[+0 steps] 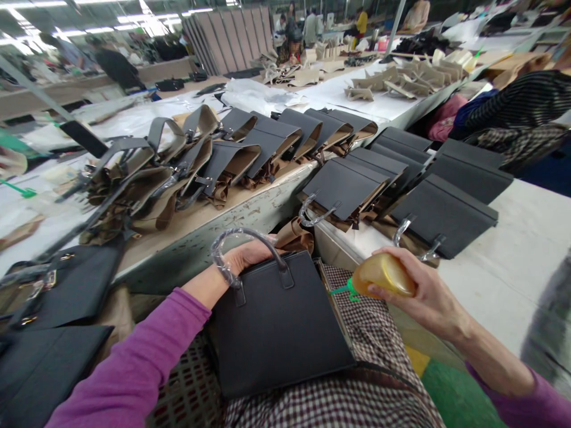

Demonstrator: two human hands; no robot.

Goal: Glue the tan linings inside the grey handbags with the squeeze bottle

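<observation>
A black handbag [276,324] lies on my lap, its plastic-wrapped handle [232,241] arching over my left wrist. My left hand [243,257] reaches through the handle and grips the bag's top edge, fingers closed on it. My right hand [417,294] holds a yellow squeeze bottle [384,275] with a green nozzle [345,290] pointing left toward the bag's right edge.
Rows of black bag panels with tan lining [267,145] stand along the workbench [250,208]. More black panels [441,205] lie on the white table at right. Finished black bags [66,285] are piled at left. Other people work in the background.
</observation>
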